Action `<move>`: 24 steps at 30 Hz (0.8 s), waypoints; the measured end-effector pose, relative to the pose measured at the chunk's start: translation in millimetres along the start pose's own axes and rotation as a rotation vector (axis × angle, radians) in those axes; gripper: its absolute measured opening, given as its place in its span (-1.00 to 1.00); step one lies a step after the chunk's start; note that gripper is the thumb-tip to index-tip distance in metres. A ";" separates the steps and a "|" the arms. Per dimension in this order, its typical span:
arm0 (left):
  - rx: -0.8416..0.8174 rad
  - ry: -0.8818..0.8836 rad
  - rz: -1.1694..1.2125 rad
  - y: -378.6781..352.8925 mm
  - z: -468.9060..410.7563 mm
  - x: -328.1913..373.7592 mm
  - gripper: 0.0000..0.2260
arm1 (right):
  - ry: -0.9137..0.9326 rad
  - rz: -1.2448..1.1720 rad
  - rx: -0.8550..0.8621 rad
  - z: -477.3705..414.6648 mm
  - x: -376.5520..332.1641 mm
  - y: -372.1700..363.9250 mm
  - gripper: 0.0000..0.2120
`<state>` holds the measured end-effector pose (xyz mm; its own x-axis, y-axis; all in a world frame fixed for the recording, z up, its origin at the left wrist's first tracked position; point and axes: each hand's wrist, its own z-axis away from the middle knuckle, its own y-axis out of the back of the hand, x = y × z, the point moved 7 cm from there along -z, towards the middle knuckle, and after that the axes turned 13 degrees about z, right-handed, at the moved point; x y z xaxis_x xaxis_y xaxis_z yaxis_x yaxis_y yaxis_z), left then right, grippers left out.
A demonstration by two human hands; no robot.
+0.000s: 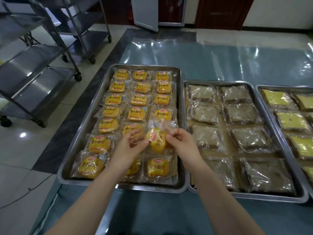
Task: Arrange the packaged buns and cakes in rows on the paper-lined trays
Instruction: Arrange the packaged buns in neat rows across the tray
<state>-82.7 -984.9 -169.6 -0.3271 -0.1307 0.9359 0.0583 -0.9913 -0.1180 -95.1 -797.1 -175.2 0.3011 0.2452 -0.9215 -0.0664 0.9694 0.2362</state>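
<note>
A steel tray (pixel 182 126) on the left holds several yellow packaged buns in three rows. Above its right column, near the front, a packaged bun (pixel 156 139) is tilted in the air. My left hand (pixel 129 146) pinches its left side and my right hand (pixel 180 142) grips its right side and wrapper. Another packaged bun (pixel 158 167) lies just below it in the tray. The middle tray (pixel 225 131), lined with brown paper, holds several brown cakes in clear wrappers, set in two columns. A third tray (pixel 264 99) at the right edge carries yellow-green cake slices (pixel 290 122).
All trays rest on a table covered with blue cloth and clear plastic sheet (pixel 220 61). Steel wheeled racks (pixel 33 65) stand on the tiled floor to the left. A white cabinet door (pixel 145 12) hangs ajar at the back. A cable (pixel 33 185) runs on the floor.
</note>
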 end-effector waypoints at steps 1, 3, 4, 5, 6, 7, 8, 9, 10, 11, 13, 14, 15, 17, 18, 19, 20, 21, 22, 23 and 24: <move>-0.041 0.035 -0.041 -3.8 -1.2 -6.6 -0.66 | -0.038 -0.076 0.017 0.6 6.1 0.1 -0.96; -0.098 0.084 -0.007 -10.5 -3.2 -17.1 -0.72 | -0.068 -0.101 0.023 2.3 15.1 -1.5 -0.88; -0.106 0.090 0.004 -12.1 -4.8 -19.1 -0.74 | -0.066 -0.068 0.029 2.9 17.7 -0.8 -0.80; -0.105 0.091 -0.010 -12.1 -7.3 -19.7 -0.76 | -0.055 -0.023 0.054 2.6 19.4 2.1 -0.69; -0.112 0.089 -0.040 -12.0 -10.3 -19.0 -0.79 | -0.031 0.016 0.093 1.8 19.5 6.9 -0.57; -0.131 0.086 -0.087 -12.0 -13.8 -17.3 -0.82 | 0.009 0.048 0.132 0.9 17.9 12.6 -0.47; -0.162 0.084 -0.139 -12.7 -17.2 -15.8 -0.84 | 0.050 0.081 0.151 -0.3 15.4 17.3 -0.40; -0.188 0.084 -0.186 -13.0 -21.4 -15.3 -0.86 | 0.079 0.118 0.140 -2.0 13.2 19.2 -0.39; -0.200 0.085 -0.219 -12.3 -25.4 -15.1 -0.87 | 0.094 0.163 0.109 -4.0 12.5 18.5 -0.42; -0.194 0.082 -0.250 -11.4 -29.7 -14.3 -0.88 | 0.099 0.221 0.077 -5.7 12.2 16.1 -0.47; -0.143 0.042 -0.345 -7.6 -38.2 -13.2 -0.83 | 0.091 0.381 0.088 -7.1 13.5 12.1 -0.55; -0.102 0.003 -0.414 -4.9 -42.0 -12.7 -0.80 | 0.079 0.457 0.128 -7.9 14.6 11.2 -0.59; -0.057 -0.045 -0.484 -1.8 -44.5 -11.8 -0.77 | 0.064 0.516 0.169 -8.4 15.3 10.2 -0.63; 0.016 -0.142 -0.598 4.5 -47.3 -10.7 -0.73 | 0.055 0.649 0.211 -9.1 15.0 4.8 -0.67; 0.034 -0.195 -0.659 6.9 -48.3 -10.6 -0.73 | 0.071 0.743 0.221 -9.7 13.7 0.7 -0.66; 0.044 -0.256 -0.732 9.4 -49.3 -9.9 -0.73 | 0.095 0.844 0.232 -9.8 12.3 -3.7 -0.63; 0.056 -0.317 -0.806 12.4 -49.9 -8.9 -0.73 | 0.126 0.942 0.245 -9.3 10.0 -8.3 -0.58; 0.076 -0.368 -0.865 15.8 -50.9 -7.2 -0.71 | 0.169 1.030 0.256 -8.8 7.1 -13.8 -0.53; 0.094 -0.405 -0.910 18.8 -52.6 -5.6 -0.66 | 0.224 1.101 0.256 -8.6 3.5 -20.3 -0.49; 0.096 -0.425 -0.953 20.4 -54.7 -4.8 -0.62 | 0.280 1.148 0.238 -10.4 0.0 -27.4 -0.47; 0.075 -0.428 -1.010 19.6 -58.1 -5.5 -0.58 | 0.323 1.176 0.202 -14.4 -2.7 -34.5 -0.46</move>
<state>-134.5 -1004.6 -196.3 0.0971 0.7709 0.6295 0.0103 -0.6332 0.7739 -107.3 -831.1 -185.3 -0.0926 0.9853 -0.1436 0.0186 0.1459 0.9891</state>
